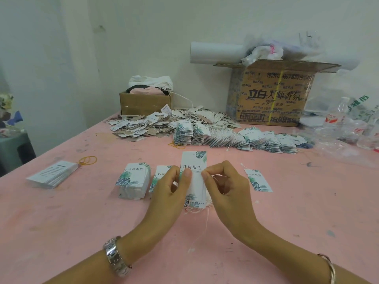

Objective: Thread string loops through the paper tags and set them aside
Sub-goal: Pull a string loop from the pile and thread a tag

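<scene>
The paper tag (193, 171) stands upright just above the pink surface (82, 212), pinched at its left edge by the left grip (168, 193) and at its right edge by the right grip (225, 187). Loose string (196, 209) lies beneath it. The left grip hides part of a tag stack (161, 173). A fuller stack (134, 181) sits beside that one, and a single tag (258, 180) lies to the right. Threaded tags (235, 140) lie in rows behind, in front of a cardboard box (272, 99).
</scene>
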Tool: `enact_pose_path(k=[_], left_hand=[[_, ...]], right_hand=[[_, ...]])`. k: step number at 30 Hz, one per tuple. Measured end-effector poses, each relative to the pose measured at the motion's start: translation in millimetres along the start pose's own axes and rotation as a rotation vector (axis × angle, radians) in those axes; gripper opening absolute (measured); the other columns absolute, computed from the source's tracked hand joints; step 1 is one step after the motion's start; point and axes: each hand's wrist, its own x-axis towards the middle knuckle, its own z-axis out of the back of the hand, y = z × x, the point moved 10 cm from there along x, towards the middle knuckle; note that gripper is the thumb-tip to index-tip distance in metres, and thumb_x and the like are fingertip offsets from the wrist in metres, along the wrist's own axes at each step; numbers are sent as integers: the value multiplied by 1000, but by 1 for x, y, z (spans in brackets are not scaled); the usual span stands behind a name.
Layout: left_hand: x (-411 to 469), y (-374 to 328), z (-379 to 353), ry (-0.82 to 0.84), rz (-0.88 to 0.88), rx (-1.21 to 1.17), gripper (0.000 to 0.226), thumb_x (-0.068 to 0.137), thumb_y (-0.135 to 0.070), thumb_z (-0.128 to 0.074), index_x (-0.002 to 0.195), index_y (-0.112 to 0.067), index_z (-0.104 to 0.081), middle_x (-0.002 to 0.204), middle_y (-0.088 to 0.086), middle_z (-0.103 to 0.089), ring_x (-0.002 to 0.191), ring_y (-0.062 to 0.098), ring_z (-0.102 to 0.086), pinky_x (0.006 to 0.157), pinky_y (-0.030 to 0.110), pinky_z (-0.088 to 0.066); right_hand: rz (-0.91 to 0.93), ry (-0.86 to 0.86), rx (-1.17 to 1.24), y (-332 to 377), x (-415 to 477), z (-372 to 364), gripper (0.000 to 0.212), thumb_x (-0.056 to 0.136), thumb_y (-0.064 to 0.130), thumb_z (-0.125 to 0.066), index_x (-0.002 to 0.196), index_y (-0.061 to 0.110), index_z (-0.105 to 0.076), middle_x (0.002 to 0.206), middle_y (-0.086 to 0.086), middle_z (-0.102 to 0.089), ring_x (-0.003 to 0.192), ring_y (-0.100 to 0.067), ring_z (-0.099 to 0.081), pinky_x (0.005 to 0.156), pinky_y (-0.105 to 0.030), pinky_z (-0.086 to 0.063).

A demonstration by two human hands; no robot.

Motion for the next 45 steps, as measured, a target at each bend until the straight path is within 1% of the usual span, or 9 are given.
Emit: enact_pose_path(k=[5,9,14,16,23,27,36,39,45], left_hand=[[-6,4,-1,-40,11,7,43,97,-44,-47,85,-3,-42,72,12,-44,68,16,-45,59,41,-42],[-8,7,0,-45,16,21,34,98,-45,-47,81,-15,-41,68,-2,-45,65,11,-47,58,37,-44],[-9,0,-5,-9,40,-57,50,90,-58,-43,97,-9,-46,89,23,-52,72,14,-50,68,54,-50],[-9,-1,-2,-35,37,-84,46,94,-53,-45,93,-7,-43,84,24,-49,72,16,-47,65,56,-48],[-11,0,0,-47,-1,-98,26,102,-37,-42,88,-15,-42,71,-9,-56,69,9,-57,61,39,-52],[-13,-1,-4,-15,-27,-99,28,102,-38,-40,92,-12,-43,72,-9,-56,68,9,-55,59,31,-49],[-18,-4,-22,133,-56,-104,21,95,-47,-40,81,-32,-46,69,-17,-52,65,3,-50,56,20,-45],[-19,-5,-24,159,-72,-102,23,95,-48,-40,83,-29,-44,70,-14,-49,66,7,-47,58,23,-43],[-21,-6,-27,179,-70,-120,27,96,-49,-41,82,-27,-43,72,-8,-46,69,12,-45,61,31,-41]], right_hand=[[-11,27,-24,-6,-3,-4,11,93,23,-62,85,16,-59,52,-17,-49,45,-30,-36,44,-37,-27],[-3,35,-47,-6,-3,-6,11,92,21,-62,83,15,-58,53,-14,-50,45,-25,-36,44,-30,-27],[-12,68,-18,-7,-6,-9,9,91,19,-62,83,16,-60,61,-18,-56,49,-31,-41,46,-39,-32],[-5,79,-21,-6,-7,-11,9,90,19,-62,82,17,-59,61,-17,-56,49,-31,-42,46,-40,-33],[-138,134,159,-13,-4,-14,12,94,20,-64,84,24,-59,70,-9,-63,49,-22,-43,44,-28,-29],[-265,77,294,-25,10,-1,6,91,12,-66,86,14,-65,71,0,-61,47,0,-44,45,-13,-31],[-418,317,406,-31,7,-23,9,84,19,-63,91,21,-69,68,9,-64,43,-5,-26,43,-17,-20],[-456,338,431,-35,5,-24,16,93,5,-57,92,17,-65,61,11,-59,43,-4,-25,43,-15,-21],[-526,401,559,-35,3,-31,16,83,12,-72,80,28,-71,59,6,-48,48,-7,-20,43,-16,-19]])
